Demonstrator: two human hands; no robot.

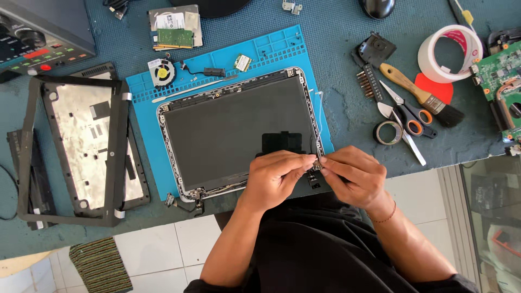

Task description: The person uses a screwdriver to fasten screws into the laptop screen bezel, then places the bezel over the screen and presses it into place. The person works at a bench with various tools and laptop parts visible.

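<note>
Both hands, left hand and right hand, pinch a small part (over the laptop screen)

Prob. electronics repair workshop: blue work mat, stripped laptop screen, fan, circuit boards.

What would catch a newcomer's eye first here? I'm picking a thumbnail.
The laptop screen panel lying flat on the bright blue mat, mid-table. At its near right corner, the left hand and right hand pinch a small part between them. Scissors and a brush lie right.
</note>
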